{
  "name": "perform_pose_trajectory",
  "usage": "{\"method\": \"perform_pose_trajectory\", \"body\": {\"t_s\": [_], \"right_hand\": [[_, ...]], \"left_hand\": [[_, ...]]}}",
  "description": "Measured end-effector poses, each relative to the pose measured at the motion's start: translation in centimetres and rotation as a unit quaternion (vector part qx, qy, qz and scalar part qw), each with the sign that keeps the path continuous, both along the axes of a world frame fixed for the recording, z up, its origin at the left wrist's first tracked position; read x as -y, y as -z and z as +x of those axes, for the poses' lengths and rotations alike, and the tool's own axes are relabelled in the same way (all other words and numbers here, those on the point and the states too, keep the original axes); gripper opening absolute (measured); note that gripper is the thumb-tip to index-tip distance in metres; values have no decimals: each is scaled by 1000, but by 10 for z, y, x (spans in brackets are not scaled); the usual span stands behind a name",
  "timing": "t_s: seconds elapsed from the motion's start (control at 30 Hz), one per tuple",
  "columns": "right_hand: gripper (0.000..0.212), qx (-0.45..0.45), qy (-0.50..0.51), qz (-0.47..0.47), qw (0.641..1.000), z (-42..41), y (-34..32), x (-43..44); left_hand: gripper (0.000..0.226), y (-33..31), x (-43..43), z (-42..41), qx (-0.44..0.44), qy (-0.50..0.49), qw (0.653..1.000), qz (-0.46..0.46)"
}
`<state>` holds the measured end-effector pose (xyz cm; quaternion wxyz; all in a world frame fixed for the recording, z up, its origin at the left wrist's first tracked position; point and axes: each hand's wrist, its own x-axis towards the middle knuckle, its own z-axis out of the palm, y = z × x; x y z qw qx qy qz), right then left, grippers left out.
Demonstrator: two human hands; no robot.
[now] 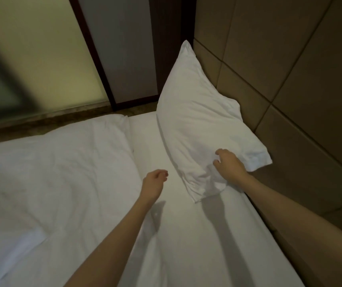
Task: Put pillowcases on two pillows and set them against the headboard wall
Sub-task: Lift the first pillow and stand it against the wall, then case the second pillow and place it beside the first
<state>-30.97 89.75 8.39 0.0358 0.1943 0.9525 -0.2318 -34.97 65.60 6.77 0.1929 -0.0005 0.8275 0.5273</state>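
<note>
A white pillow in its pillowcase leans upright against the tan padded headboard wall, its lower end on the white sheet. My right hand presses on the pillow's near lower corner, fingers curled into the fabric. Just left of the pillow hovers my left hand, loosely curled over the sheet and holding nothing. Only one pillow is clearly recognisable.
A bulky white duvet covers the left half of the bed, with a folded white cloth lying on it at the lower left. Beyond the bed stand a dark-framed panel and frosted glass.
</note>
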Motion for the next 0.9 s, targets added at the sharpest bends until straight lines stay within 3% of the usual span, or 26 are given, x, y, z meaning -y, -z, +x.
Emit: {"method": "perform_pose_trajectory", "body": {"t_s": [0.13, 0.4, 0.63, 0.9], "right_hand": [[36, -37, 2, -136, 990, 19, -1, 28], [29, -64, 124, -248, 959, 58, 7, 90], [14, -23, 201, -362, 910, 84, 23, 169], [9, 40, 167, -400, 900, 78, 35, 307]], "left_hand": [[29, -2, 31, 14, 24, -55, 997, 47], [34, -4, 100, 49, 64, -102, 990, 74], [34, -9, 180, 75, 89, -141, 981, 95], [32, 18, 346, 99, 108, -239, 963, 66]]}}
